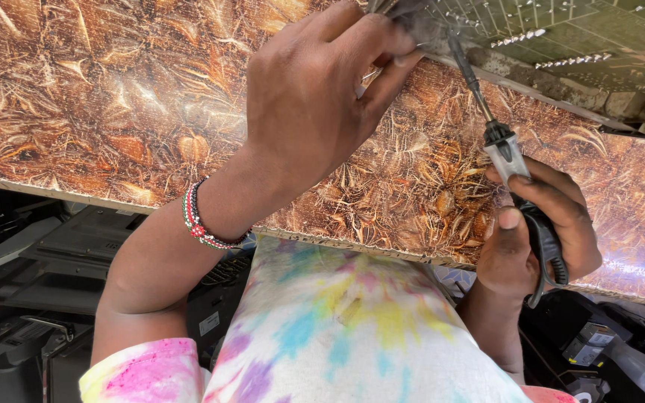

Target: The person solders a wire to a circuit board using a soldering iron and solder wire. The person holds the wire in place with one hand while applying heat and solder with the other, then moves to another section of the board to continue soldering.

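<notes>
My right hand (535,235) grips the black handle of a soldering iron (505,153), its thin shaft reaching up to the edge of a green circuit board (561,37) at the top right. My left hand (315,89) is closed near the board's left corner, fingers pinching something small and thin that I cannot make out. A beaded red, white and green bracelet (199,220) sits on the left wrist. Both hands work over a brown patterned tabletop (113,97).
Under the table edge at the left lie dark electronic casings (61,254). More dark devices and a clear bottle (636,369) lie at the lower right. My tie-dye shirt (337,328) fills the bottom centre.
</notes>
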